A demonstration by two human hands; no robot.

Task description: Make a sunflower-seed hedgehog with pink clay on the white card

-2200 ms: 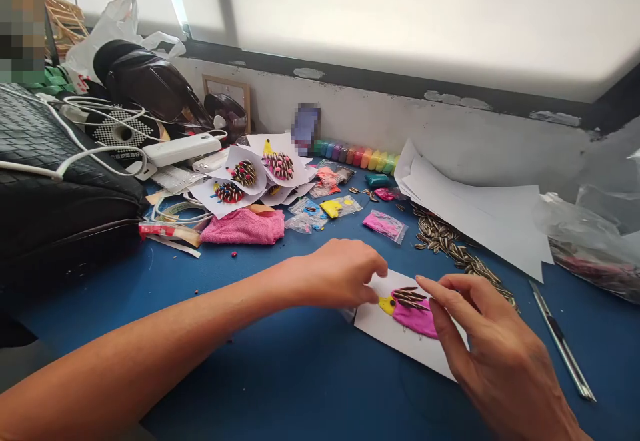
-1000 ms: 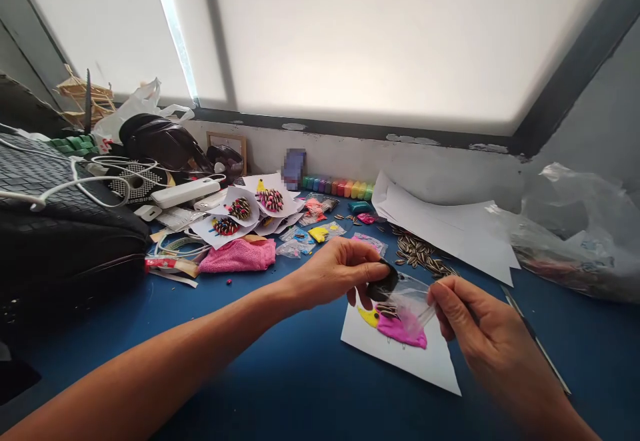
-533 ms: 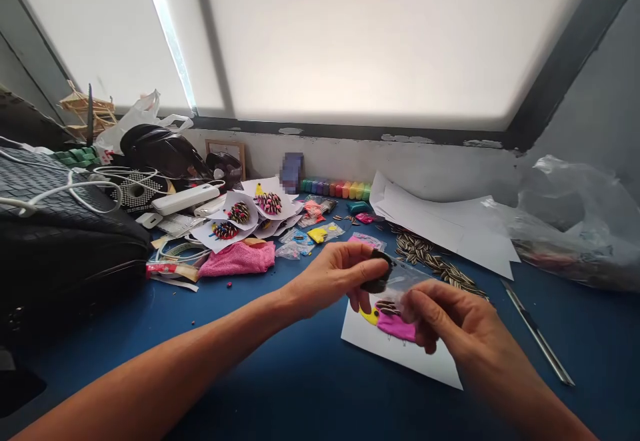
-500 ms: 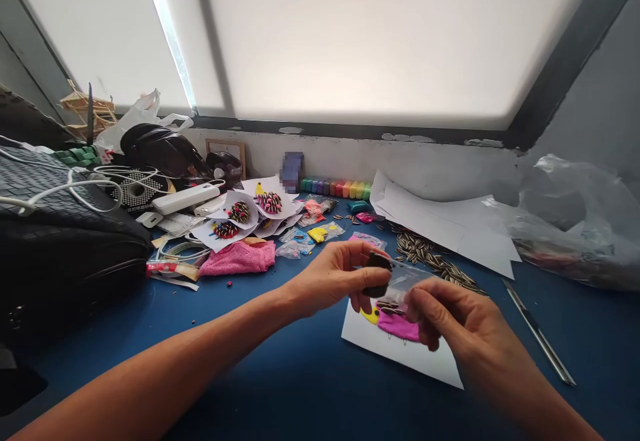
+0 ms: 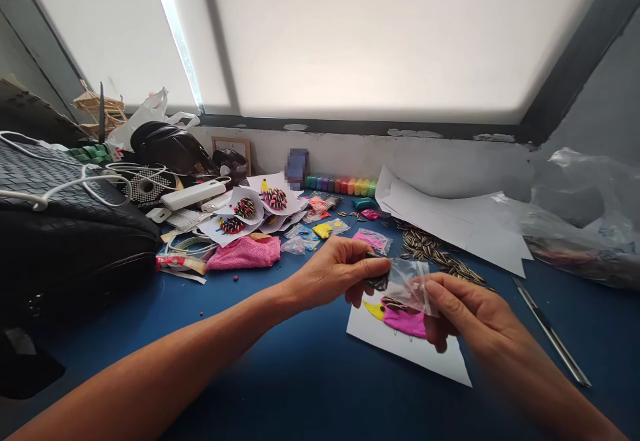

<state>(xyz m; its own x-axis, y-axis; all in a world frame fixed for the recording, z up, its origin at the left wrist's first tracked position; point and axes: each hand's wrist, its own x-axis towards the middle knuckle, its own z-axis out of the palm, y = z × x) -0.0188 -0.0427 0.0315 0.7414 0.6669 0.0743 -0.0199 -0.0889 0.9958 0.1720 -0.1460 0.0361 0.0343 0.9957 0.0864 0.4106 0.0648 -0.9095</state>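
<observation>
Where a bag [image 5: 404,280] is held, blue tabletop [image 5: 280,374], grey wall [image 5: 595,118]

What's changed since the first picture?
The left hand has taken hold of a clear zip bag with black clay in it, and the right hand has pinched its other end. They hold it over the pink-and-yellow clay animal. The animal stayed on its white paper; the utility knife and sunflower seeds stayed too.

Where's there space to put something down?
Bare blue table lies between the left forearm and the white paper, and right of the cutter, below the plastic bag. It's crowded at the back left, around the seed pictures.
</observation>
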